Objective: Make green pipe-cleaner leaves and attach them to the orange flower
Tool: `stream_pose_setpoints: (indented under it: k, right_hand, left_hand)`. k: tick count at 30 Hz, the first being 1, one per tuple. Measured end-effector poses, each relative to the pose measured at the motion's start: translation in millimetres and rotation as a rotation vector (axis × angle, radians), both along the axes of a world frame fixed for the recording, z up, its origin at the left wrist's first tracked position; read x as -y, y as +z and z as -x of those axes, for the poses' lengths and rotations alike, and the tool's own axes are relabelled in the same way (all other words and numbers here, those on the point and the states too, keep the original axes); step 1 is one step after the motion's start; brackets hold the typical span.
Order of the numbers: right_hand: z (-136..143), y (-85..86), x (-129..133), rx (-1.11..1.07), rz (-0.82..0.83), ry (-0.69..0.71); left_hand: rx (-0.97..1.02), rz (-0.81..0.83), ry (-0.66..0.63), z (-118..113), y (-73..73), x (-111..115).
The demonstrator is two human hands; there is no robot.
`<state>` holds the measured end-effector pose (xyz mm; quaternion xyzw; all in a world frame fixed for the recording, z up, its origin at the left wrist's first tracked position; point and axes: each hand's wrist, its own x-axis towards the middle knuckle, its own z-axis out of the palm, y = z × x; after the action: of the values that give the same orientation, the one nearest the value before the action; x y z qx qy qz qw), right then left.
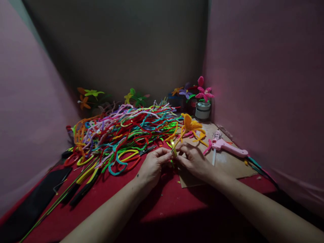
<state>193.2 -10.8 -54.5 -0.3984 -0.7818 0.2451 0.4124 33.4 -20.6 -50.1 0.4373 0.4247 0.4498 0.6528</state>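
In front of me, my left hand (153, 167) is closed, thumb and forefinger pinching the thin stem of an orange pipe-cleaner flower (189, 125). The flower leans up and to the right, its petals above my right hand (193, 160). That hand is closed too, its fingertips at the same stem and against a shiny yellow loop of tape (173, 147) between the two hands. The fingers partly hide where stem and tape meet. Left of my hands, scissors (131, 158) with red and yellow handles lie at the edge of a heap of coloured pipe cleaners (131, 125).
A pink glue gun (230, 148) rests on a cardboard sheet (227, 167), its cord running right. Pliers (87, 182), green wires (48, 212) and a black flat object (37, 195) lie left. Finished flowers stand behind, one pink in a white pot (203, 110). Pink cloth hangs either side.
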Motion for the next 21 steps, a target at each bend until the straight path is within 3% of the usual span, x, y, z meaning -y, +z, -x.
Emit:
stream_pose_setpoints:
  k: [4, 7, 12, 14, 18, 21]
  right_hand:
    - [-4, -6.6, 2, 0.116, -0.289, -0.117]
    - [-5, -7.7, 6, 0.279, -0.325, -0.22]
    - [1, -4.4, 16, 0.544, -0.315, -0.336]
    - [4, -5.1, 18, 0.593, -0.323, -0.365]
    - [8, -8.8, 20, 0.746, -0.445, -0.364]
    - [8, -10.9, 22, 0.853, -0.55, -0.32]
  left_hand:
    - [0.067, 0.003, -0.003, -5, -5.4, -2]
    - [0.043, 0.009, -0.008, -5, -9.6, -3]
    - [-0.237, -0.044, 0.019, 1, -6.2, -2]
    - [-0.359, -0.134, 0.041, 3, -2.8, -4]
    - [-0.624, -0.467, 0.07, 7, -0.6, -9]
    - [-0.687, -0.549, 0.028, 9, -4.2, -10]
